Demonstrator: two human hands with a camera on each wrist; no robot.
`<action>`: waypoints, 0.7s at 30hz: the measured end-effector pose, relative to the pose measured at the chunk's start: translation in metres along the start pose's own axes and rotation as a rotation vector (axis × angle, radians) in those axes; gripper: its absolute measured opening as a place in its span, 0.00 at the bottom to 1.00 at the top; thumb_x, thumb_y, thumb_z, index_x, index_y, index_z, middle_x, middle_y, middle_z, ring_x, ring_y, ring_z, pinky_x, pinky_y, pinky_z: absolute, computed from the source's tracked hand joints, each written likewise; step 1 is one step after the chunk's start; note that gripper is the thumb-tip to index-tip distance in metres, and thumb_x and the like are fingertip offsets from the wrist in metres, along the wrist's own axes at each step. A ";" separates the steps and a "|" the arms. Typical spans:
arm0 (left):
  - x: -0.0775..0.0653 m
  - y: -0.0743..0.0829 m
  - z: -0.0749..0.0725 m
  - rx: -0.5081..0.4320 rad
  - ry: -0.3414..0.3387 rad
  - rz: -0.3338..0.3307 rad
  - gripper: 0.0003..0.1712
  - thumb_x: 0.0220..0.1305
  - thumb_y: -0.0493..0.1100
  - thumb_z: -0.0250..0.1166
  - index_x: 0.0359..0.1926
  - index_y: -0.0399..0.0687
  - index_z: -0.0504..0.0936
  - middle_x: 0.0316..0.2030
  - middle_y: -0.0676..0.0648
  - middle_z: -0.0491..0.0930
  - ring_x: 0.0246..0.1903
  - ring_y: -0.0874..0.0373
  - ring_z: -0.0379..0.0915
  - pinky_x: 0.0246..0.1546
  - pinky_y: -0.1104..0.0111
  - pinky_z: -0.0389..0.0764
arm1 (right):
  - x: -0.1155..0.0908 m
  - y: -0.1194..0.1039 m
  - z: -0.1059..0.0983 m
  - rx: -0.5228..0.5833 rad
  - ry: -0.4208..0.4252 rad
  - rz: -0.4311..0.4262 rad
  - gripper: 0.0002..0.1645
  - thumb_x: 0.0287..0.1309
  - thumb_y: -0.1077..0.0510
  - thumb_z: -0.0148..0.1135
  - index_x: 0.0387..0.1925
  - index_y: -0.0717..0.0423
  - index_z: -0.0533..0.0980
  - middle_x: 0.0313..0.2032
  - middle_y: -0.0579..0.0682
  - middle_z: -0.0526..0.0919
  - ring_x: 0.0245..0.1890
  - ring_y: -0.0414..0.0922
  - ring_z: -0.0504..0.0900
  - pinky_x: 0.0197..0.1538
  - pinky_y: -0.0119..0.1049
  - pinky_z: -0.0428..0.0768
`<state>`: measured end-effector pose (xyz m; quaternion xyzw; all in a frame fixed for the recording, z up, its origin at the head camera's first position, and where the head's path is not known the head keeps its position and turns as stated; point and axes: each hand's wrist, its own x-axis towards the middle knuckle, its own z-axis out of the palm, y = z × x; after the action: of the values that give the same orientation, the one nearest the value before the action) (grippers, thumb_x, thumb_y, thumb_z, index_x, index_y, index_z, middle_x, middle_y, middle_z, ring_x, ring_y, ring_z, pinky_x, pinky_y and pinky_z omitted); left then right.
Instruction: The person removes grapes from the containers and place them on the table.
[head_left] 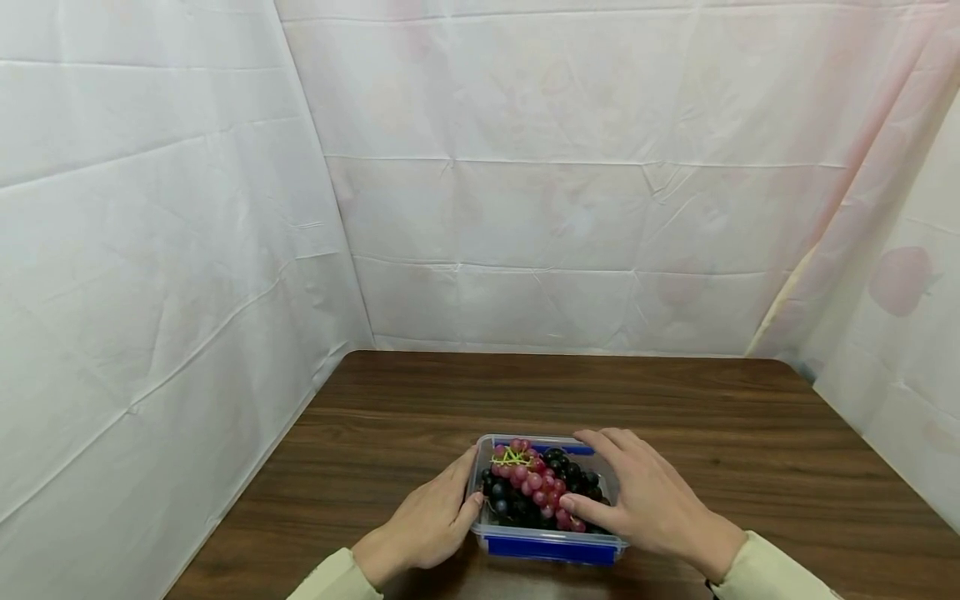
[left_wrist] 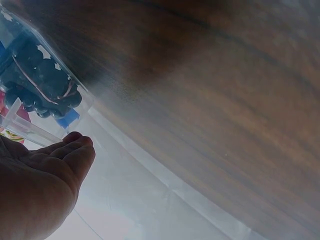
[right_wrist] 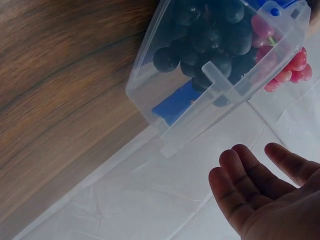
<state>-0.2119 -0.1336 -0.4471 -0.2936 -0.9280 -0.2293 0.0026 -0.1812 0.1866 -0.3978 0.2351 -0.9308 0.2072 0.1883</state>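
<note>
Relaxed and empty, left hand (head_left: 423,518) and right hand (head_left: 651,500) are flanking the container (head_left: 551,547) between the table's (head_left: 375,417) side edges, ideally sparing grapes (head_left: 534,482).

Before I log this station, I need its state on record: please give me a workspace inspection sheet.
Surface: brown wood-grain table.
Job's things: red grapes atop black grapes in an uncovered clear box.
Clutter: nothing seen.
Grips: left grip along the box's left side; right grip spread over its right side.
Cables: none certain; dark strip at the right cuff, too small to identify.
Surroundings: creased whitish sheets behind and at both sides.
</note>
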 end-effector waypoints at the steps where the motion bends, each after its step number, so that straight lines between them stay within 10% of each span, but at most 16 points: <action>1: 0.000 0.000 0.000 0.002 0.001 -0.001 0.37 0.82 0.51 0.44 0.82 0.40 0.47 0.77 0.40 0.58 0.74 0.49 0.59 0.70 0.49 0.68 | 0.000 -0.001 0.001 -0.001 0.000 -0.002 0.47 0.56 0.25 0.65 0.69 0.44 0.73 0.58 0.43 0.79 0.56 0.45 0.79 0.54 0.53 0.82; 21: 0.000 0.000 0.000 0.000 0.001 -0.004 0.37 0.82 0.51 0.44 0.82 0.41 0.47 0.77 0.41 0.58 0.74 0.49 0.59 0.70 0.49 0.68 | 0.007 -0.019 0.012 0.031 -0.017 0.028 0.49 0.53 0.20 0.64 0.65 0.48 0.77 0.56 0.45 0.82 0.52 0.43 0.82 0.50 0.48 0.85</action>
<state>-0.2120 -0.1335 -0.4475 -0.2915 -0.9287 -0.2292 0.0025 -0.1803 0.1631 -0.3988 0.2267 -0.9322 0.2224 0.1739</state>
